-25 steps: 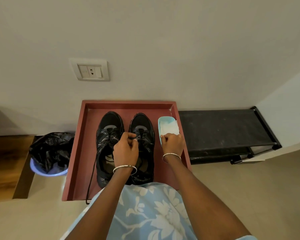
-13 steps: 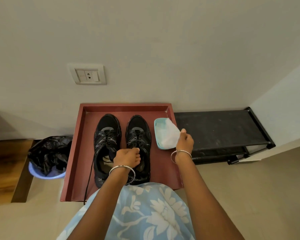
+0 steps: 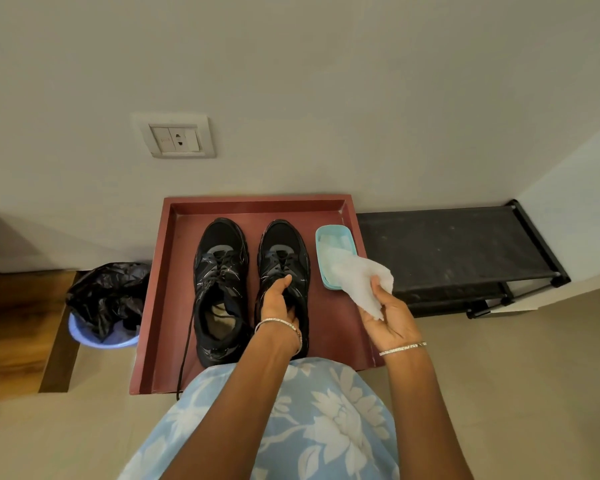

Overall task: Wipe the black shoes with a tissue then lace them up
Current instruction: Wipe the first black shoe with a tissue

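Left shoe (image 3: 219,268) and right shoe (image 3: 286,247) sit side by side in the tray (image 3: 167,323), toes toward the wall (image 3: 326,98). The tub (image 3: 333,237) lies in the tray too, just right of the right shoe. Left hand (image 3: 278,303) grips the right shoe at its opening. Right hand (image 3: 390,320) holds the tissue (image 3: 357,282) over the tub's near end. Bin (image 3: 97,341) left of the tray, rack (image 3: 447,251) right of it, socket (image 3: 177,136) on the wall behind.

Room corner: pale far wall (image 3: 326,81) bearing a white switch-and-socket plate (image 3: 175,136) left of centre, white side wall (image 3: 575,188) at right, beige floor (image 3: 516,393), low black rack (image 3: 447,251) against the far wall at right, brown wooden furniture (image 3: 14,323) at left, blue bin (image 3: 101,339) lined with a black bag (image 3: 108,292) beside it.
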{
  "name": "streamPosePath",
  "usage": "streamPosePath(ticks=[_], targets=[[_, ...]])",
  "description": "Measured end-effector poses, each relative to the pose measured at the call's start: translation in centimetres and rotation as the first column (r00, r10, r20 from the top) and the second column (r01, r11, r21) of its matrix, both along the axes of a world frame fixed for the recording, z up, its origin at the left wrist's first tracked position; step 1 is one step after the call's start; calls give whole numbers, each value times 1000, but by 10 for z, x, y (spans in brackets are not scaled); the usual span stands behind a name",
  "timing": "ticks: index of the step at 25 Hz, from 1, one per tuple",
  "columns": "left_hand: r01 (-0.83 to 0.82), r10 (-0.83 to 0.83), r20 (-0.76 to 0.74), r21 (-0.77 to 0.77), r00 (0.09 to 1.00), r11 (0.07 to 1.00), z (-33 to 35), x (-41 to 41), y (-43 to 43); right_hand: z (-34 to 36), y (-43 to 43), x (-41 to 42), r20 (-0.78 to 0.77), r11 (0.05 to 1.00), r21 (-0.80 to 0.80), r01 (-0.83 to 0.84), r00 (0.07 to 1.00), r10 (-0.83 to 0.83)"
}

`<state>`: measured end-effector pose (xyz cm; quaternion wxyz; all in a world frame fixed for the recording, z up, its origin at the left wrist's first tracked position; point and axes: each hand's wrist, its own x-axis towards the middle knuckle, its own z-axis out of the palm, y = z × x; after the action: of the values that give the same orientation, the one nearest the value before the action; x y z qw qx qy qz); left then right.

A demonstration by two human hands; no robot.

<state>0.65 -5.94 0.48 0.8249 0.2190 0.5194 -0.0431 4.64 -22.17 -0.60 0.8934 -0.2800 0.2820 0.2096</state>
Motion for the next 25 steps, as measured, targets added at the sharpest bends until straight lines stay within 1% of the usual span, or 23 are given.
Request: streamPosePath(ticks=[2, 4, 7, 8, 10, 12, 13, 16, 18, 20, 21, 22, 23, 24, 25], targets=[[21, -19, -50, 29, 999, 999, -1, 2, 1, 4, 7, -10, -103, 997, -30, 69, 992, -72], [15, -15, -31, -6, 999, 1000, -6, 4, 4, 4, 11, -14, -151, 993, -60, 99, 983, -107], [5, -2, 65, -52, 998, 999, -18, 10, 7, 8, 13, -16, -115, 987, -111, 119, 985, -132], [5, -1, 78, -46, 997, 999, -22, 12, 5, 9, 12, -17, -107, 981, -149, 128, 984, -145], [-1, 1, 67, -12, 998, 1000, -28, 13, 2, 15, 10, -19, -90, 974, -203, 97, 989, -118], [4, -5, 92, 13, 996, 1000, -30, 8, 4, 33, 10, -26, -37, 980, -185, 67, 996, -75], [15, -17, 131, 13, 991, 1000, -28, 4, 7, 41, 11, -29, 8, 982, -177, 58, 998, -58], [83, -84, 297, 18, 951, 996, -4, -16, 16, 64, 18, -40, 143, 982, -189, -26, 988, 54], [108, -122, 388, 58, 913, 992, 23, -30, 21, 71, 23, -48, 204, 961, -258, -103, 966, 158], [96, -139, 455, 116, 879, 989, 53, -45, 25, 85, 31, -60, 272, 911, -390, -135, 928, 254], [89, -147, 482, 140, 864, 986, 68, -54, 26, 96, 36, -68, 334, 868, -483, -116, 892, 305], [86, -156, 502, 160, 851, 983, 82, -64, 26, 106, 41, -77, 401, 794, -605, -66, 836, 375], [85, -163, 526, 169, 835, 982, 97, -74, 26, 116, 46, -86, 457, 697, -717, 19, 768, 449], [77, -163, 546, 178, 822, 981, 110, -84, 26, 125, 49, -94, 500, 599, -791, 126, 697, 513], [65, -166, 564, 194, 809, 979, 124, -94, 26, 134, 52, -102, 534, 525, -820, 228, 633, 560]])
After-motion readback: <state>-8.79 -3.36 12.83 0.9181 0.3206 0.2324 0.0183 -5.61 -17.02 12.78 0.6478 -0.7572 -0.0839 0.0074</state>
